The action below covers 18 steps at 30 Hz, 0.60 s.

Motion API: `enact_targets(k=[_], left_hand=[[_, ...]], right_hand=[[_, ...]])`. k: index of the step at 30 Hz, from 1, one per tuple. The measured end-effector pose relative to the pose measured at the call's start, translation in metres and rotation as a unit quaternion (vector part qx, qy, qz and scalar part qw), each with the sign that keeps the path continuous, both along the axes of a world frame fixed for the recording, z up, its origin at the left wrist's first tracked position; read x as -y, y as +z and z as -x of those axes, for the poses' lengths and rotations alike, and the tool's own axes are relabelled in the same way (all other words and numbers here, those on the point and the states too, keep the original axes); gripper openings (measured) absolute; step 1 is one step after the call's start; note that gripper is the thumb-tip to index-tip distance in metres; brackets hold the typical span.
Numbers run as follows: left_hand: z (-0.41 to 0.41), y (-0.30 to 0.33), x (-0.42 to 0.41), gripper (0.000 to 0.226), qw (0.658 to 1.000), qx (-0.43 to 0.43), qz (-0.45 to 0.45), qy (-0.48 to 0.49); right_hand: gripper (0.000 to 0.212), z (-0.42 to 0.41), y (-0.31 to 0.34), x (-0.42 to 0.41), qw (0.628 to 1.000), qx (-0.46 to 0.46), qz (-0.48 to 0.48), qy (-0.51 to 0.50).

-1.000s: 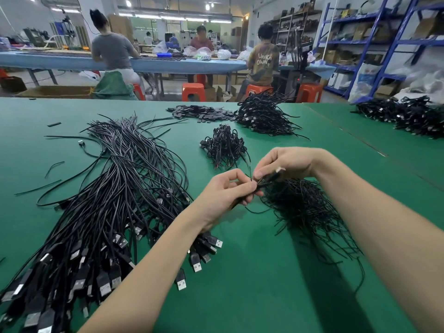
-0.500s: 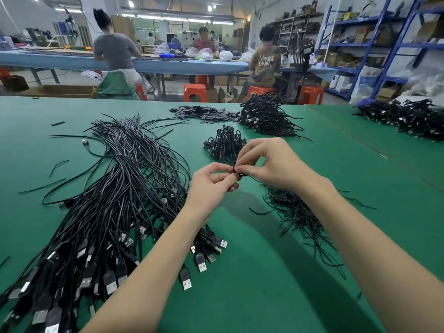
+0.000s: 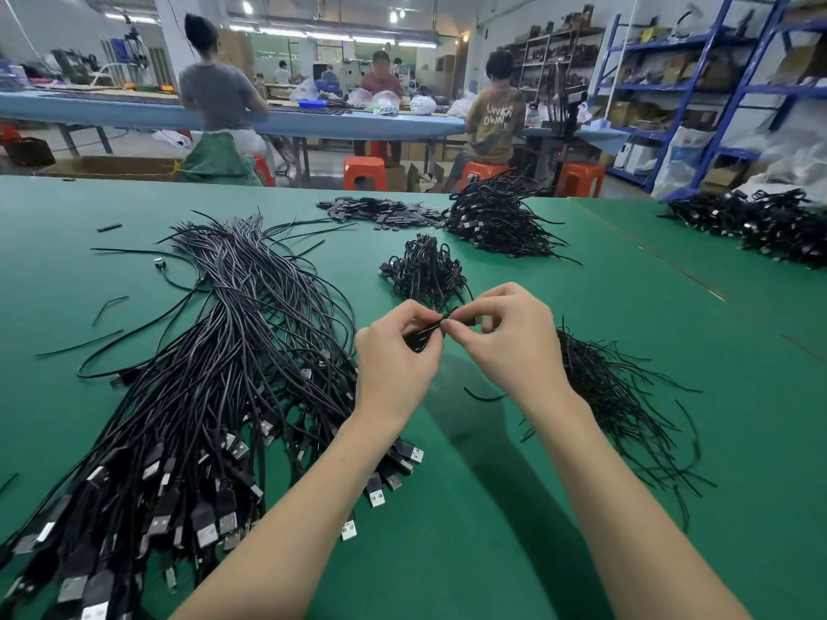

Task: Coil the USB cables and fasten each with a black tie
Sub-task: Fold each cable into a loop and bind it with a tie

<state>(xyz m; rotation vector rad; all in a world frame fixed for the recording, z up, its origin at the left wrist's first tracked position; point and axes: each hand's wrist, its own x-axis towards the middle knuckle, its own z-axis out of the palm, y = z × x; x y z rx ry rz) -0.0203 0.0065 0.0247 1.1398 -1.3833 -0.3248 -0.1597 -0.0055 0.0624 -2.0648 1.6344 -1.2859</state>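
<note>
Above the green table, my left hand grips a small coiled black USB cable. My right hand pinches a thin black tie at the top of that coil, fingertips of both hands almost touching. A big sheaf of loose uncoiled USB cables lies to the left, plugs toward me. To the right lies a heap of loose black ties. Just beyond my hands sits a small pile of coiled, tied cables.
A larger pile of bundled cables and flat dark pieces lie at the table's far edge. More cable piles cover the neighbouring table on the right. People sit on orange stools at a blue bench behind; blue shelves stand at right.
My hands rose from over the tie heap toward the small coiled pile. The right hand brought a tie to the coil and now pinches it at the coil's top.
</note>
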Motion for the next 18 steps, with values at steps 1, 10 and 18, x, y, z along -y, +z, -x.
enact_targets(k=[1,10,18], left_hand=[[0.000,0.001,0.000,0.015,1.000,0.001,0.005,0.005],[0.002,0.001,0.000,0.014,0.994,-0.058,-0.082,-0.038],[-0.025,0.023,0.005,0.010,0.785,-0.383,-0.367,-0.319]], right_hand=[[0.017,-0.001,-0.002,0.000,1.000,0.002,-0.002,-0.009],[0.011,-0.006,-0.023,0.004,0.999,-0.019,0.027,0.027],[0.008,0.010,-0.019,0.003,0.986,-0.024,0.053,0.153]])
